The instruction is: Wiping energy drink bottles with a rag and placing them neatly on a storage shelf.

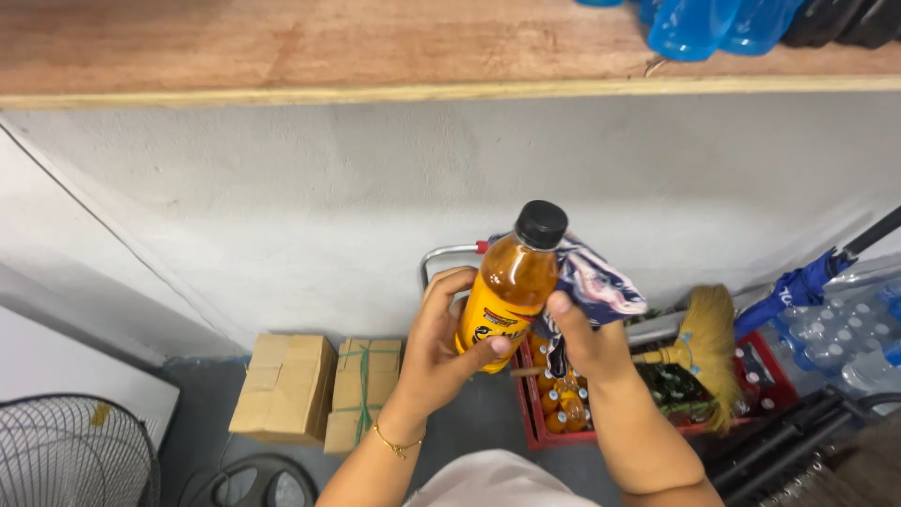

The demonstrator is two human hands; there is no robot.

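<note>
My left hand grips an orange drink bottle with a black cap and a yellow label, held upright in front of the wall. My right hand holds a crumpled blue, white and pink cloth pressed against the bottle's right side. A thin gold bracelet circles my left wrist. Below the hands a red crate holds several more orange bottles.
A wooden shelf runs overhead with blue plastic items on it. On the floor stand two cardboard boxes, a fan grille, a straw broom, a blue umbrella and packs of water bottles.
</note>
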